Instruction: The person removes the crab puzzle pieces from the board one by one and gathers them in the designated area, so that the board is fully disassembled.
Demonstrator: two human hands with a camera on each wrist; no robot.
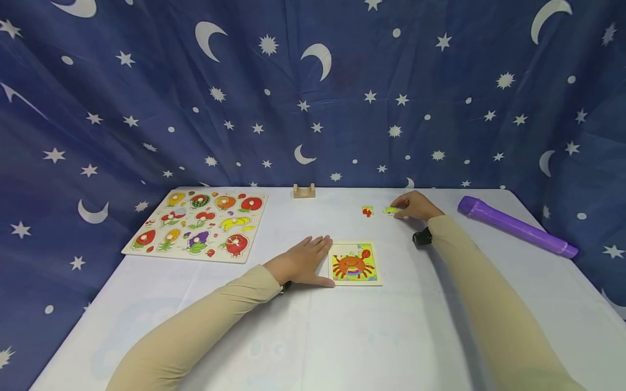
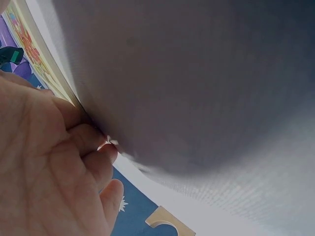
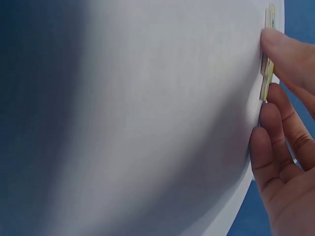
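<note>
A small square puzzle board with a red crab picture (image 1: 352,266) lies flat on the white table. My left hand (image 1: 303,263) rests at its left edge, thumb and fingers spread; in the left wrist view the fingers of the left hand (image 2: 59,162) lie along the board's side (image 2: 47,64). Farther back, my right hand (image 1: 414,206) pinches a small yellow-green piece (image 1: 390,210) at table level. The right wrist view has the thumb and fingers of the right hand (image 3: 290,123) around thin stacked pieces (image 3: 268,64). Just left of that piece lies a small red and yellow piece (image 1: 367,212).
A fruit puzzle board (image 1: 195,225) lies at the left. Near the back edge stands a small wooden holder (image 1: 304,191). A long purple tube (image 1: 518,225) lies at the right. Behind the table hangs a blue curtain (image 1: 352,130) with moons and stars.
</note>
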